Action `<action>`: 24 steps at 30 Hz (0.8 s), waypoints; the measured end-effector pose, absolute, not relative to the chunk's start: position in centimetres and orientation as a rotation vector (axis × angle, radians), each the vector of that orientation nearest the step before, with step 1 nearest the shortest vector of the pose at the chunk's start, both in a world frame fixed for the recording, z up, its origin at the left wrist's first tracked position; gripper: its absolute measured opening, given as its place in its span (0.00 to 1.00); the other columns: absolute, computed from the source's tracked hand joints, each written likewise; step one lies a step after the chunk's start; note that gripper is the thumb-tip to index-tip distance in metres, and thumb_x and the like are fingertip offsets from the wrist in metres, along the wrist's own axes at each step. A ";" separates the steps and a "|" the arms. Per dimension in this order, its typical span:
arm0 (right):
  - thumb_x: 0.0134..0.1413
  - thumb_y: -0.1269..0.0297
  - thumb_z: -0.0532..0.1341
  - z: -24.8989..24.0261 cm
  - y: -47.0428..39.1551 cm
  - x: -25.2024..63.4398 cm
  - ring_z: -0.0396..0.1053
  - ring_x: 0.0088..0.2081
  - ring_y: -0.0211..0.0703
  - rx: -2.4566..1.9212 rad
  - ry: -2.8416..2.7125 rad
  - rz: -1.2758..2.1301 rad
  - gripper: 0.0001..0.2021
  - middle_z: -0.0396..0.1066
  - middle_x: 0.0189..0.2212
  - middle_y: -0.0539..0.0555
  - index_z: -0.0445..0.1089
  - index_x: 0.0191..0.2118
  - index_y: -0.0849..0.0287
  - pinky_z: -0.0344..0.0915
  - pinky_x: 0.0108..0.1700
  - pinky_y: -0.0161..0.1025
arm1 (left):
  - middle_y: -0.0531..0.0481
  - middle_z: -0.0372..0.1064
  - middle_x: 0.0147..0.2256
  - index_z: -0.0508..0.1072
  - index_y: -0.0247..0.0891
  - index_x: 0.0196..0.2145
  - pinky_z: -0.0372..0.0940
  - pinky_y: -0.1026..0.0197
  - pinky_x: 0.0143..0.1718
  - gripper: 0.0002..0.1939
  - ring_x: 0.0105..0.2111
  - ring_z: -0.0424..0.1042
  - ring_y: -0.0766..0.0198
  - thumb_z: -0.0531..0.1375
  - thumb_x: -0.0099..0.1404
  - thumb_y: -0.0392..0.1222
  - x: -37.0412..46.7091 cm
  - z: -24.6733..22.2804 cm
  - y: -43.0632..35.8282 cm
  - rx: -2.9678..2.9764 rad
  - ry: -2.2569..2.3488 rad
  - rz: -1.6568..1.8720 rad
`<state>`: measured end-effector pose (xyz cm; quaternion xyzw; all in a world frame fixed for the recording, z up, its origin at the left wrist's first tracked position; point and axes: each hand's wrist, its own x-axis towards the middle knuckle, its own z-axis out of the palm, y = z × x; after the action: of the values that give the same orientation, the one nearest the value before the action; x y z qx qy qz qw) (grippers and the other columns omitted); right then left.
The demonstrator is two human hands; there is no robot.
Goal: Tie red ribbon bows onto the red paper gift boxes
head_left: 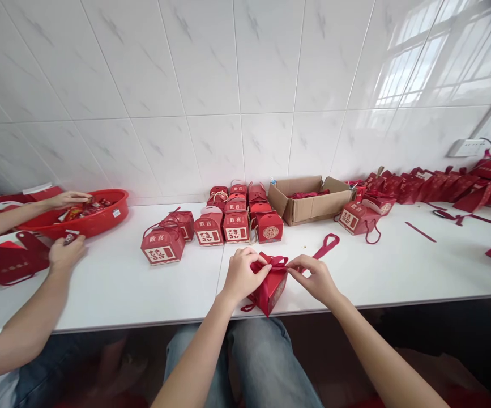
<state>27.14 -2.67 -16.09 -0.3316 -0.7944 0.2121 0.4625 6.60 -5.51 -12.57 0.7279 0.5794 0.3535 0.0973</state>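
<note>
A red gift box [276, 287] stands near the table's front edge, turned with one corner toward me. Dark red ribbon [277, 262] is looped in a bow on its top, and one end hangs down the box. My left hand [245, 273] pinches the bow from the left, fingers closed on the ribbon. From the right, my right hand [315, 276] pinches the ribbon by the other side of the bow. Behind that hand, a loose ribbon loop [327, 245] lies on the table.
Several finished red boxes [237, 222] stand ahead by the wall, with others [162, 245] to the left. A cardboard carton [313, 198] sits behind. Boxes [358, 215] and scissors [444, 215] lie right. At left, a co-worker's hands [67, 249] are by a red basin [101, 218] of sweets.
</note>
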 end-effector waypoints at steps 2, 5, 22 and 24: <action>0.57 0.63 0.58 -15.9 -3.3 27.2 0.69 0.28 0.40 -0.766 -1.975 0.473 0.07 0.73 0.28 0.55 0.72 0.33 0.57 0.68 0.30 0.38 | 0.49 0.69 0.32 0.75 0.42 0.26 0.60 0.52 0.42 0.07 0.39 0.66 0.56 0.61 0.58 0.45 6.6 -12.8 -5.5 2.152 1.741 1.046; 0.57 0.66 0.58 -15.8 -4.5 27.1 0.69 0.29 0.40 -0.717 -2.009 0.469 0.06 0.72 0.29 0.55 0.72 0.34 0.56 0.69 0.32 0.38 | 0.49 0.69 0.31 0.75 0.42 0.25 0.59 0.52 0.41 0.08 0.38 0.66 0.57 0.61 0.59 0.46 6.7 -13.4 -5.5 2.129 1.775 1.058; 0.60 0.72 0.53 -16.7 -7.0 26.1 0.70 0.35 0.43 -0.609 -2.156 0.339 0.09 0.70 0.33 0.57 0.70 0.40 0.56 0.70 0.37 0.39 | 0.49 0.70 0.29 0.74 0.42 0.23 0.54 0.50 0.41 0.11 0.36 0.65 0.56 0.61 0.58 0.49 6.9 -14.3 -5.5 2.109 1.827 1.066; 0.60 0.71 0.53 -16.6 -7.1 26.2 0.70 0.35 0.43 -0.610 -2.157 0.371 0.09 0.70 0.33 0.57 0.70 0.39 0.55 0.69 0.37 0.39 | 0.49 0.70 0.29 0.74 0.41 0.22 0.55 0.51 0.42 0.12 0.36 0.65 0.56 0.61 0.58 0.49 6.9 -14.2 -5.5 2.084 1.821 1.095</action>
<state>26.18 -7.05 -16.57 -0.2437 -0.8609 0.1480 0.4213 6.89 -5.52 -14.19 0.6978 0.6097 0.3667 0.0825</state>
